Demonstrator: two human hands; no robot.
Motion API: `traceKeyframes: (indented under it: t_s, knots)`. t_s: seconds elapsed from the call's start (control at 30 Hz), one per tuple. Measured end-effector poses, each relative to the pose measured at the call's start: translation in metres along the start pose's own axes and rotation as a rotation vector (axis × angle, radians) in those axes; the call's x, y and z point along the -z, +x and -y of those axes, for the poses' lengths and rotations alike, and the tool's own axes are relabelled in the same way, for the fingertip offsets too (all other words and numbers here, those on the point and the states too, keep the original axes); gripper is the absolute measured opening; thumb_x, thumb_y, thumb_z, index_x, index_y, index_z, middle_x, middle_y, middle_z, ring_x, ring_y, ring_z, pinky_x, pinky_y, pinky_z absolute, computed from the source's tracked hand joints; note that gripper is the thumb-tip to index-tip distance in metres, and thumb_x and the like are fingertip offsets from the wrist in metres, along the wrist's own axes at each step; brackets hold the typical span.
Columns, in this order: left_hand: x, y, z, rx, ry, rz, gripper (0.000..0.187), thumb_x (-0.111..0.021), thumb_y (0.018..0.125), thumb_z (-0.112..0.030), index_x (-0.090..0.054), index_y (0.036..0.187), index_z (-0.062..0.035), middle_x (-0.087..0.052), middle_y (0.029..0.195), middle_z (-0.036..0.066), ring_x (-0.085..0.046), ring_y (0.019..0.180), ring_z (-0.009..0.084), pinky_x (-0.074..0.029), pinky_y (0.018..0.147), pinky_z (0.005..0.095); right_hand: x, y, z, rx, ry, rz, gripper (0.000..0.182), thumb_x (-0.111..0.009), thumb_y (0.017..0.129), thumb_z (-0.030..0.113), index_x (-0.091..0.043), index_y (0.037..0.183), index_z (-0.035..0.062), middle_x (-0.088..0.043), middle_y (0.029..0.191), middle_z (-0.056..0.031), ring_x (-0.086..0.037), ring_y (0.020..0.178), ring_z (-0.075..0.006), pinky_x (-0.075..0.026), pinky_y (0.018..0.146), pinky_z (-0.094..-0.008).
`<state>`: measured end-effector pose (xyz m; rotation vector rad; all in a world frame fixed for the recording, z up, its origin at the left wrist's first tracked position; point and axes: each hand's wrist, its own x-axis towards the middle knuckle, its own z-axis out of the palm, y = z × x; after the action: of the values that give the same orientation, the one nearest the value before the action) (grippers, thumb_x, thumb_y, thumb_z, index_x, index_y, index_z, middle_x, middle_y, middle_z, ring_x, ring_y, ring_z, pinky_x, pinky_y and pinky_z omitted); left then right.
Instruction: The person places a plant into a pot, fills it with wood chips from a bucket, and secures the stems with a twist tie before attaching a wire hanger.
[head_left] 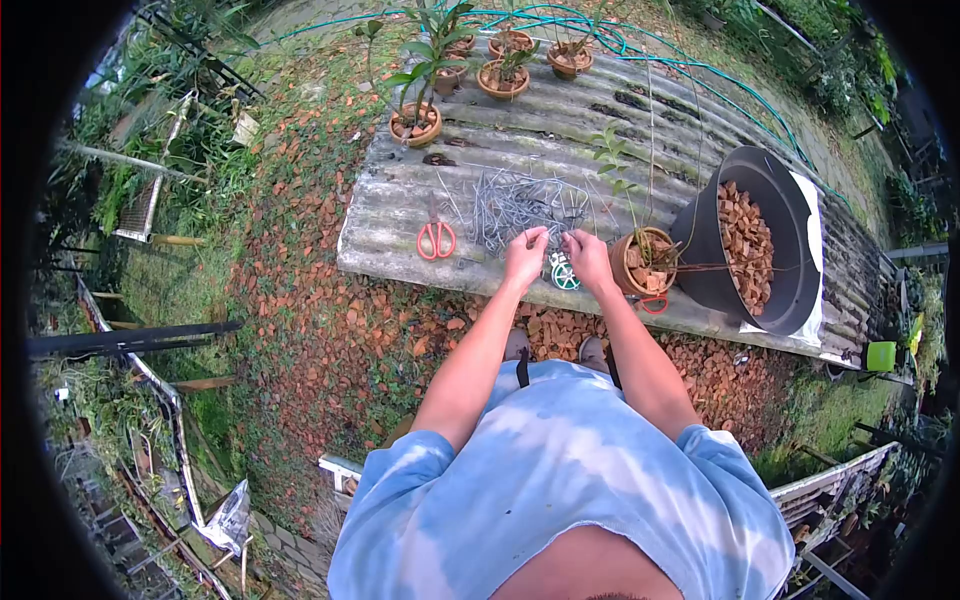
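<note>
My left hand [525, 256] and my right hand [590, 260] are close together above the near edge of the corrugated sheet. Both have fingers closed in a pinch; whatever is between them is too small to make out. Just beyond them lies a tangled heap of grey metal wires [515, 205]. Between and below the hands is a round green-and-white spool [564, 273]. Red-handled scissors [436, 238] lie left of the heap. A clay pot [632, 275] with brick chunks and a thin plant stands right beside my right hand, with a red-handled tool [655, 303] near its base.
A large black pot [690, 225], tilted and holding brick chunks [748, 240], rests at the right on a white sack [812, 225]. Several potted plants [415, 125] stand toward the far left of the corrugated sheet [390, 215]. A green hose [745, 85] runs along its far side.
</note>
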<state>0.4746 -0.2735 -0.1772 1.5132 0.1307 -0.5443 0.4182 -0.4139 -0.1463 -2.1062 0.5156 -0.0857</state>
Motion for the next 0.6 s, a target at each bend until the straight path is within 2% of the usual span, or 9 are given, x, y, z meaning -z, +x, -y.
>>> traceKeyframes:
  t_s: [0.13,0.23,0.27,0.37,0.4,0.47,0.5,0.6]
  knots:
    - [0.004,-0.001,-0.004,0.003,0.048,0.056,0.025,-0.072,0.096,-0.013,-0.073,0.118,-0.0032,-0.073,0.089,0.002,-0.063,0.069,0.0082,-0.049,0.061,0.0236,0.016,-0.007,0.017,0.083,-0.049,0.045,0.022,-0.058,0.102,0.016,-0.070,0.107,-0.0022,-0.075,0.090,-0.0190,-0.076,0.085,-0.0273,-0.057,0.076,-0.0379]
    - [0.006,0.003,-0.009,0.016,0.045,-0.006,0.022,-0.071,0.096,-0.012,-0.074,0.115,-0.0027,-0.073,0.084,0.001,-0.064,0.068,0.0078,-0.050,0.061,0.0230,0.021,-0.001,0.018,0.088,-0.084,0.065,0.021,-0.056,0.103,0.015,-0.069,0.106,-0.0016,-0.074,0.089,-0.0180,-0.075,0.082,-0.0281,-0.057,0.076,-0.0384]
    - [0.007,0.002,-0.010,0.062,0.045,0.013,0.020,-0.070,0.097,-0.012,-0.073,0.115,-0.0024,-0.071,0.100,0.002,-0.063,0.078,0.0090,-0.054,0.069,0.0226,0.023,0.000,0.016,0.109,-0.064,0.060,0.021,-0.057,0.102,0.016,-0.068,0.104,-0.0013,-0.073,0.088,-0.0192,-0.073,0.082,-0.0314,-0.056,0.075,-0.0404]
    - [0.002,-0.009,-0.020,0.086,-0.026,0.004,0.020,-0.068,0.098,-0.011,-0.072,0.116,-0.0036,-0.069,0.100,0.001,-0.063,0.081,0.0082,-0.054,0.068,0.0219,0.019,0.012,0.003,0.186,-0.010,0.041,0.023,-0.058,0.102,0.021,-0.065,0.097,-0.0006,-0.070,0.085,-0.0229,-0.069,0.083,-0.0414,-0.052,0.072,-0.0465]
    - [0.003,-0.008,-0.016,0.079,-0.055,0.022,0.020,-0.068,0.099,-0.012,-0.071,0.117,-0.0041,-0.068,0.102,0.001,-0.062,0.083,0.0082,-0.054,0.069,0.0230,0.019,0.009,0.001,0.160,0.104,0.070,0.020,-0.057,0.102,0.017,-0.066,0.099,-0.0006,-0.071,0.088,-0.0214,-0.071,0.084,-0.0384,-0.053,0.074,-0.0444]
    - [0.004,-0.003,-0.008,0.062,-0.117,0.059,0.020,-0.066,0.100,-0.014,-0.070,0.119,-0.0051,-0.067,0.105,0.001,-0.062,0.086,0.0081,-0.056,0.072,0.0252,0.018,0.003,-0.002,0.177,0.094,0.050,0.020,-0.055,0.104,0.015,-0.067,0.105,-0.0015,-0.073,0.089,-0.0189,-0.073,0.084,-0.0306,-0.055,0.077,-0.0401]
    - [0.004,-0.006,-0.010,0.058,-0.053,0.082,0.021,-0.066,0.101,-0.015,-0.069,0.119,-0.0049,-0.067,0.106,0.002,-0.062,0.088,0.0083,-0.056,0.073,0.0261,0.015,0.001,-0.006,0.186,0.088,0.044,0.021,-0.054,0.104,0.013,-0.067,0.108,-0.0020,-0.074,0.090,-0.0177,-0.074,0.084,-0.0266,-0.057,0.078,-0.0380]
    - [0.002,-0.016,-0.017,0.032,0.062,0.134,0.023,-0.065,0.102,-0.019,-0.067,0.120,-0.0039,-0.067,0.109,0.002,-0.062,0.091,0.0090,-0.057,0.077,0.0280,0.008,-0.002,-0.008,0.187,0.188,0.035,0.019,-0.055,0.102,0.013,-0.068,0.109,-0.0003,-0.073,0.093,-0.0225,-0.072,0.089,-0.0359,-0.055,0.078,-0.0429]
